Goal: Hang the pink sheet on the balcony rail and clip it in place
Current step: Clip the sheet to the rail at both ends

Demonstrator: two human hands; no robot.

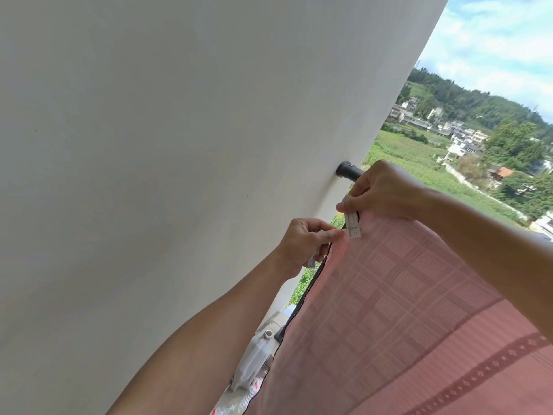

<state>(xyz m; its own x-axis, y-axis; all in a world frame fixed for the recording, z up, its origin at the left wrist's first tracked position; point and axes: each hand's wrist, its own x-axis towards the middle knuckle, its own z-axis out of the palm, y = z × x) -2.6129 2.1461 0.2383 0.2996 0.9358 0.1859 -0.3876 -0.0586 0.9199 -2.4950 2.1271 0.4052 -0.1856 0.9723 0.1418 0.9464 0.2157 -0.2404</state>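
Pinching the white clip (353, 226) at its upper end, your right hand (386, 190) is holding it against the top edge of the pink sheet (404, 295). The sheet is hanging over the dark balcony rail (348, 170), close to where the rail is meeting the white wall (179, 145). Your left hand (305, 241) is pinching the sheet's corner between thumb and forefinger, just beside that clip, while its lower fingers are curling around a second white clip (312, 260). Both hands are grasping.
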